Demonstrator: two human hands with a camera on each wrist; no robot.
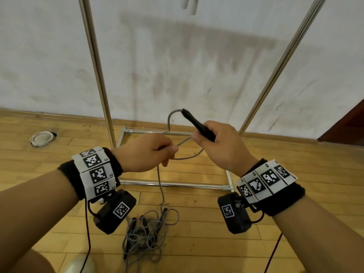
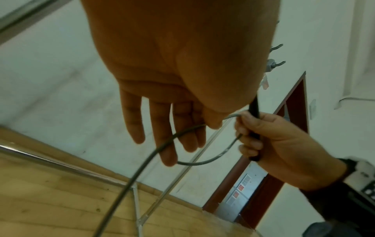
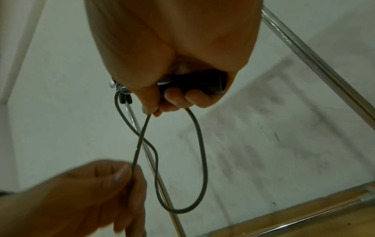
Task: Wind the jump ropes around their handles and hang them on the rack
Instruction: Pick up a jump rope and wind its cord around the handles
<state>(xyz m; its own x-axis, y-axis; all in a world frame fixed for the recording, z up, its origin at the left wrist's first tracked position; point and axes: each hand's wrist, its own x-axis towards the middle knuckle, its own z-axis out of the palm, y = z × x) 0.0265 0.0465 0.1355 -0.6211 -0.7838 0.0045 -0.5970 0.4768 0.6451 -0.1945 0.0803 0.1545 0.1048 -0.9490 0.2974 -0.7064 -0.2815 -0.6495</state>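
Note:
My right hand [image 1: 199,134] grips a black jump-rope handle [image 1: 195,123] that points up and to the left. A grey rope [image 1: 160,186] leaves the handle's tip, loops down and crosses to my left hand [image 1: 173,149], which pinches it between thumb and forefinger. From there the rope hangs to a tangled pile of ropes and handles [image 1: 145,231] on the floor. The left wrist view shows the pinch of my left hand [image 2: 209,126] on the rope [image 2: 154,151], the other fingers straight. In the right wrist view the handle [image 3: 198,80] lies in my fist above a hanging rope loop [image 3: 203,160].
The chrome rack stands just ahead: two uprights [image 1: 94,66] [image 1: 285,62] and a floor frame [image 1: 173,184] against a white wall. White handles [image 1: 189,4] hang from its top. A white round object [image 1: 42,138] lies on the wooden floor at the left, a red-brown door [image 1: 346,125] at the right.

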